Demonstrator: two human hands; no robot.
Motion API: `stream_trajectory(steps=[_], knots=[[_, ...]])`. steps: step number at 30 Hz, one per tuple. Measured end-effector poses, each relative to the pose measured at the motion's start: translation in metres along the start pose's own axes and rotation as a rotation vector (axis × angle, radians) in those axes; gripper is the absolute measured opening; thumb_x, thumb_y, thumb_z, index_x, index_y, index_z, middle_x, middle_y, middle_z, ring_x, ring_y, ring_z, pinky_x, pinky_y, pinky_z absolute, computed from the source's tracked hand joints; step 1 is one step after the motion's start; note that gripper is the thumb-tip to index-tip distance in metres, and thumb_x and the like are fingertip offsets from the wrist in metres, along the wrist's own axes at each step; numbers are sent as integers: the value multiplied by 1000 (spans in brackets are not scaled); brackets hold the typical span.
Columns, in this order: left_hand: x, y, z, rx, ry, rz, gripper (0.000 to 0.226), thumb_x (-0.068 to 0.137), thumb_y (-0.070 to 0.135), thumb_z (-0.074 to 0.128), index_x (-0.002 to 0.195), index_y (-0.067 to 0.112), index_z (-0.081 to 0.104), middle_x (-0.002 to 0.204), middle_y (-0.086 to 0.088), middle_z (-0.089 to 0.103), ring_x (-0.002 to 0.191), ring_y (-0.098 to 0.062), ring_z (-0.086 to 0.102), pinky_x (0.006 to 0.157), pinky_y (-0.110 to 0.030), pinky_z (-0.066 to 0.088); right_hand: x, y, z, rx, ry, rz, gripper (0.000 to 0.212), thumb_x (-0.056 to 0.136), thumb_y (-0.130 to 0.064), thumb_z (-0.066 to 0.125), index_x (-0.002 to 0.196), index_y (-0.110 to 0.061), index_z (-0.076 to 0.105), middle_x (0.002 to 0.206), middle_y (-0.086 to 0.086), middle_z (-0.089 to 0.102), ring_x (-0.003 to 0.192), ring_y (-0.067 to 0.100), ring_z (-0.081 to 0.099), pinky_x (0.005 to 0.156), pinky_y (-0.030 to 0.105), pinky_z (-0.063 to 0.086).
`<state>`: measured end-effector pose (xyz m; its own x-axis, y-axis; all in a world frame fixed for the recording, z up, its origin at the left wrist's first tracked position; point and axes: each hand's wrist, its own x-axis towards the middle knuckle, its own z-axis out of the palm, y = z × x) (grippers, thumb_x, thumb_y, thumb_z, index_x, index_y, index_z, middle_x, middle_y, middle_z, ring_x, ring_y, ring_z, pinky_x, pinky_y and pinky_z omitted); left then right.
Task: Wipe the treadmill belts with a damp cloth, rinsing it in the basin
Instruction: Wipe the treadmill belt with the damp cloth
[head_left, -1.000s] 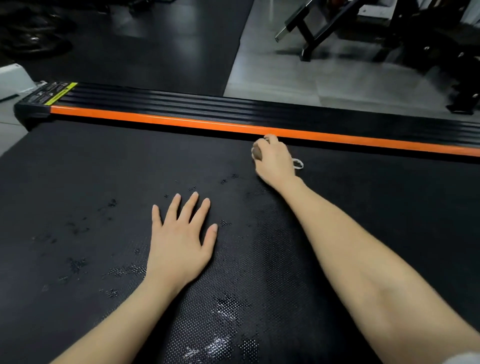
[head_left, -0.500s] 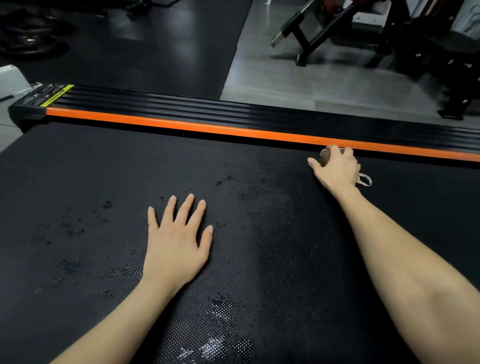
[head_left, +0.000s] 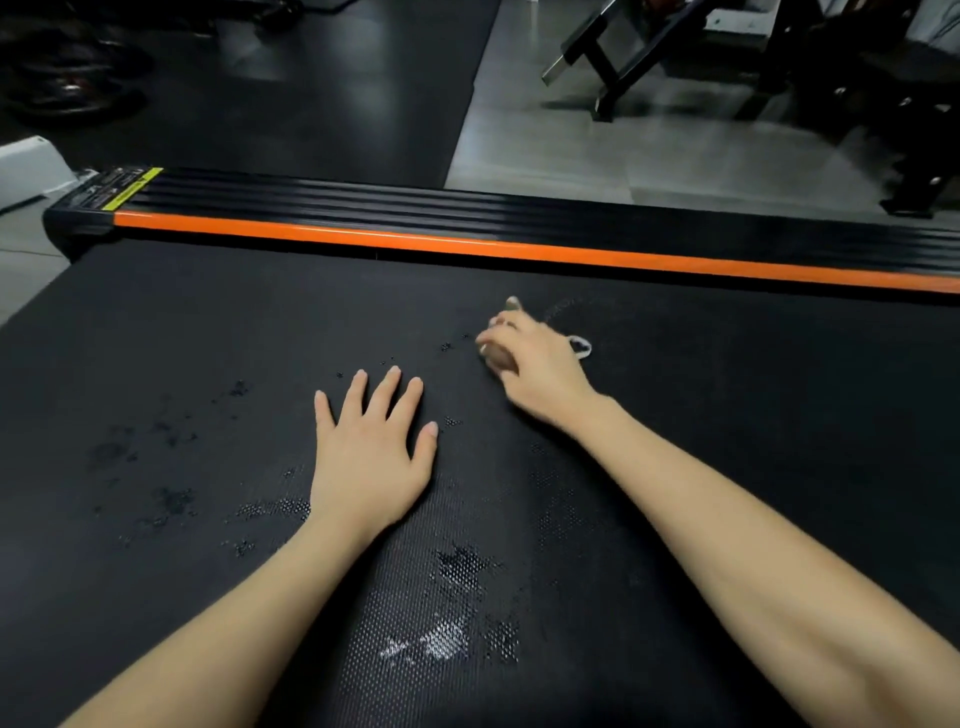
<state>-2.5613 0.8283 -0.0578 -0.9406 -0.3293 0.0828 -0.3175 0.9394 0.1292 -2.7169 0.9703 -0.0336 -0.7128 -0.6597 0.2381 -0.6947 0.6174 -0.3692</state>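
Back comes the right hand (head_left: 540, 369) from the belt's (head_left: 156, 338) far edge by the orange rail (head_left: 467, 244), fingers curled round the bunched cloth (head_left: 500, 358). Left hand (head_left: 369, 457) lies flat, fingers spread. Another wiping pass, damp patches showing.

I'm looking into a gym: a black textured treadmill belt (head_left: 208, 364) with an orange-striped side rail (head_left: 467, 244) fills my view, and beyond it lie rubber floor matting (head_left: 311, 104), a weight bench frame (head_left: 613, 62) and what look like weight plates (head_left: 67, 78).
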Motion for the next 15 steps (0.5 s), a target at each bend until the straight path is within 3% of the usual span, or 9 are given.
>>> stream_trajectory(steps=[3, 7, 12, 15], knots=[[0, -1, 0, 0, 0, 2, 68, 89, 55, 8, 149, 29, 26, 157, 4, 21, 146, -26, 11, 115, -54, 5, -93, -30, -14, 70, -135, -150, 43, 72, -3, 55, 113, -12, 65, 131, 14, 52, 124, 35, 45, 105, 49, 31], [1, 0, -1, -27, -2, 0, 56, 97, 49, 25, 149, 27, 25, 158, 3, 19, 146, -26, 9, 116, -55, 3, -148, -31, -25, -9, -257, -230, 52, 73, -3, 62, 122, -21, 61, 144, 12, 42, 137, 32, 32, 114, 48, 17], [-1, 0, -8, -111, -10, 14, 53, 98, 46, 30, 147, 25, 31, 157, 2, 24, 145, -27, 11, 116, -53, 3, -82, -35, -17, -64, -38, 168, 37, 82, -2, 53, 113, -16, 67, 133, 7, 50, 124, 32, 42, 105, 43, 25], [-17, -5, -22, -255, 63, 61, 46, 99, 36, 40, 142, 20, 43, 154, -1, 31, 144, -29, 18, 117, -50, 6, -118, -60, -9, -12, 8, 142, 33, 79, -2, 59, 106, -16, 70, 128, 7, 55, 118, 33, 48, 101, 46, 34]])
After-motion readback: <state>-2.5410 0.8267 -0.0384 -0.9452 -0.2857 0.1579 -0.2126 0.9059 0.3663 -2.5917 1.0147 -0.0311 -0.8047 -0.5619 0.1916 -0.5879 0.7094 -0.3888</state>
